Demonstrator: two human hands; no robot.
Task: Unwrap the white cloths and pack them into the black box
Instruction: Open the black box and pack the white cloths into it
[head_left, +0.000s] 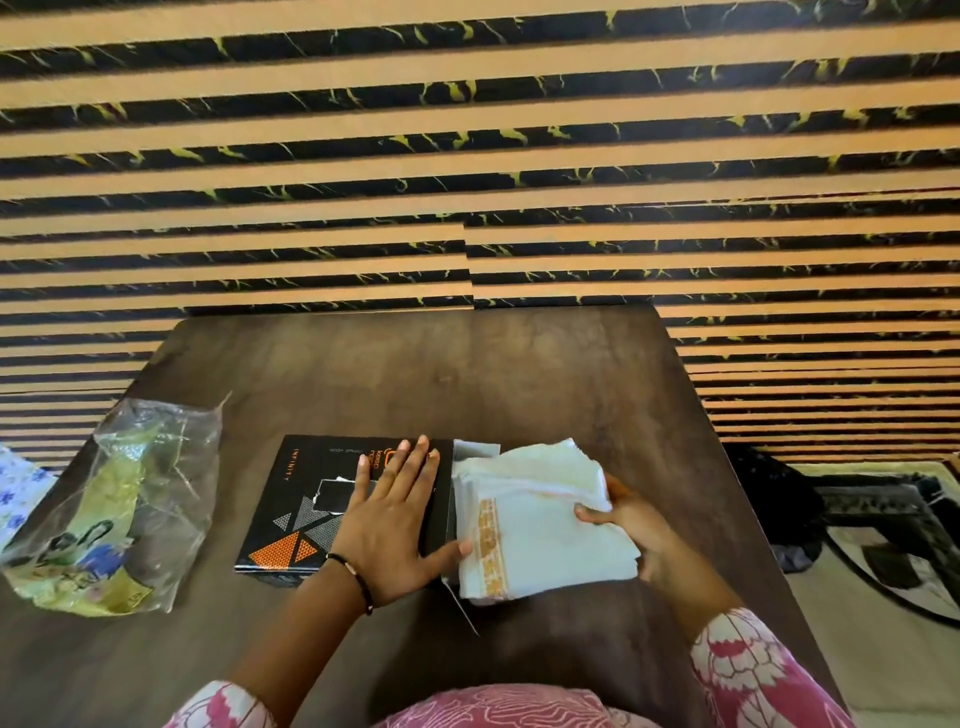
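On the dark wooden table (467, 374), near its front edge, a black box (311, 499) lies flat, printed with orange and grey triangles and the word INFINITY along one side. The left hand (395, 525) rests palm down on the right part of the box, its fingers straight and slightly spread, the thumb reaching out toward the right. A thin dark bracelet (356, 574) circles that wrist.

Just to the right of the box, a folded stack of white cloths (540, 525) with an orange patterned band along one edge sits at the box's open end, where a pale flap (475, 448) stands out. The stack touches the left thumb at its lower left corner. The right hand (631, 525) grips the stack from its right side, thumb on top and the other fingers underneath, mostly hidden by the cloth. Whether the stack's left edge is already inside the box cannot be told.

Well apart on the left of the table lies a crumpled clear plastic bag (119, 509) with yellow and blue printing on it. Pink and white patterned sleeves (748, 670) show at the bottom of the view. Behind the table runs a wall (467, 156) of tan and black stripes, and a rug (883, 545) lies on the floor to the right.
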